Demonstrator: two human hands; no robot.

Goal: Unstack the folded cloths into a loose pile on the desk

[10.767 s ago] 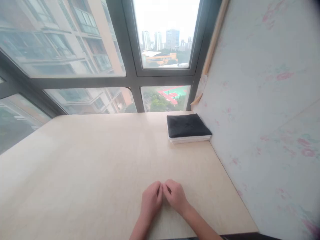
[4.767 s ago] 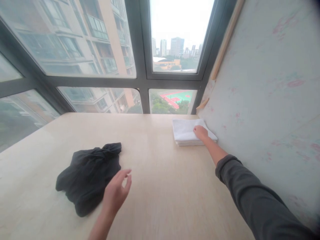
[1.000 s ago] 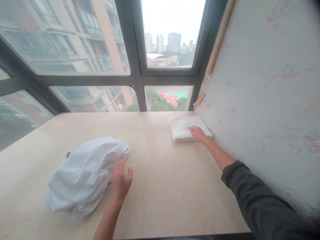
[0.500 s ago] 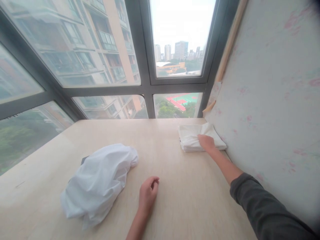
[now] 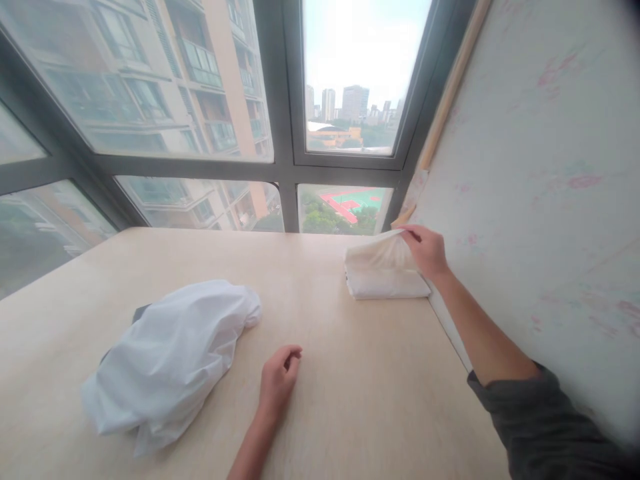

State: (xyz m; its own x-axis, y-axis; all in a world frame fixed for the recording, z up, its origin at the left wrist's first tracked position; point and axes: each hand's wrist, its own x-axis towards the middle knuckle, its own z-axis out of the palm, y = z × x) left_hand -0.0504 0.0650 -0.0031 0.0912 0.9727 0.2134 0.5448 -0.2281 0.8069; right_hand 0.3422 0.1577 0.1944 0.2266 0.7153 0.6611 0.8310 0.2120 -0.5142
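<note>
A folded white cloth (image 5: 385,280) lies at the back right of the pale wooden surface (image 5: 350,393), near the wall. My right hand (image 5: 426,251) pinches its top layer and holds that layer raised above the rest of the stack. At the left, a crumpled white cloth (image 5: 175,360) is spread loosely, with a bit of something dark showing at its far edge. Between the two cloths and closer to me, my left hand (image 5: 281,375) rests on the surface with its fingers curled in and nothing visible in them.
Grey-framed windows (image 5: 287,175) rise behind the surface's back edge. A wall with faded flower-patterned paper (image 5: 540,200) borders the right side, with a wooden strip (image 5: 453,93) beside the window frame.
My right hand has gone up, lifting the top layer of the folded cloth off the stack. My left hand stays curled on the surface. The whole view has shifted slightly.
</note>
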